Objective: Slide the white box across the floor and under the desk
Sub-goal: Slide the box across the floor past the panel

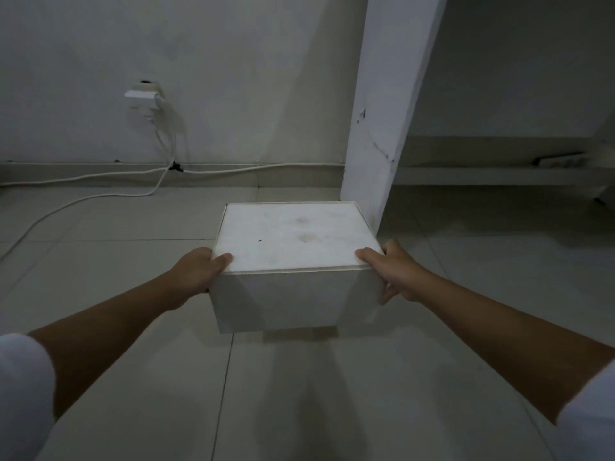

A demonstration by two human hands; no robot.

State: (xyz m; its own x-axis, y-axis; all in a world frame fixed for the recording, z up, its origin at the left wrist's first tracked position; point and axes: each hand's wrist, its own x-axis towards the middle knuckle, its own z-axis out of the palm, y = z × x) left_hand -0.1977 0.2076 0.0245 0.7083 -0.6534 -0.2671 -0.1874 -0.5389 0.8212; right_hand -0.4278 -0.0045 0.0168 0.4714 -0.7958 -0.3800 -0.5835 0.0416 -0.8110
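A white box (293,241) with a flat lid stands on the tiled floor in the middle of the view. My left hand (196,272) grips its left side, thumb on the lid. My right hand (392,272) grips its right side, thumb on the lid and fingers along the wall. The white side panel of the desk (382,111) rises just behind the box's far right corner. The dark space under the desk (499,211) opens to the right of that panel.
A wall socket (144,96) with plugs sits on the far wall at left. White cables (100,194) run from it along the skirting and across the floor at left. A low shelf (499,173) lies at the back under the desk.
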